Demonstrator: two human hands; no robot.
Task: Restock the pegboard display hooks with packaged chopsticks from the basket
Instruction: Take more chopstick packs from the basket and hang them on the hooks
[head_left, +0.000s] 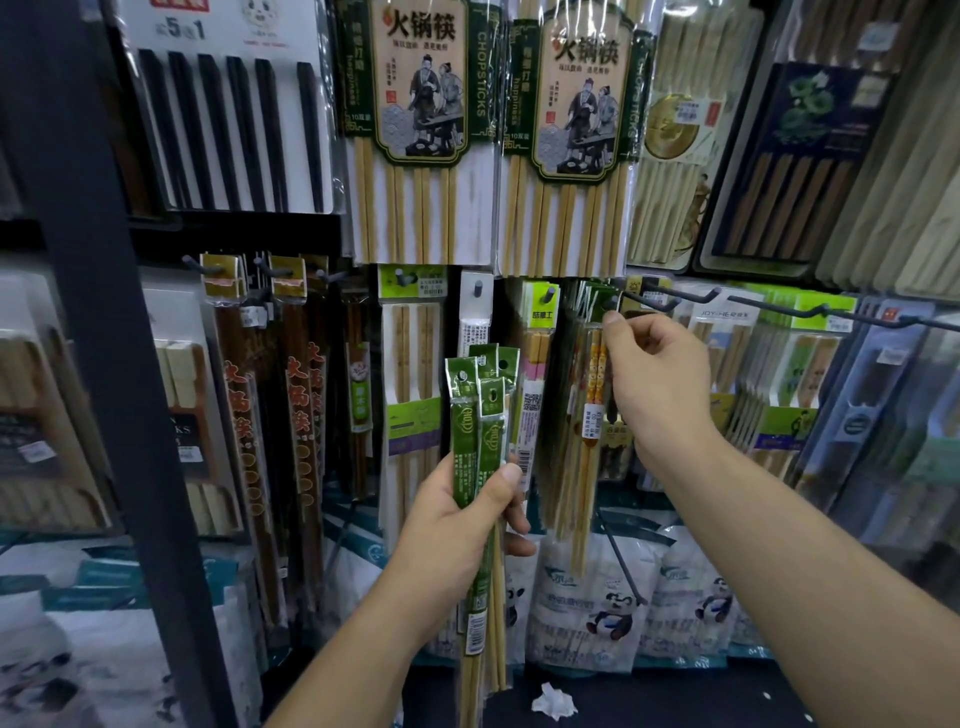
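Several green chopstick packs (483, 410) stand gripped in the curled fingers (519, 522) of our left hand (457, 525), while our right hand (660, 384) pinches one more pack (597, 309) by its top at a hook (652, 297), so we judge hanging is underway and seating its hole comes next.

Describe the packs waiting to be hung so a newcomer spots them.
Below the two big illustrated chopstick cards, mid-frame, the left hand grips a fan of slim packs. Unlike the hanging packs around, these shiny green sleeves sit on no hook.
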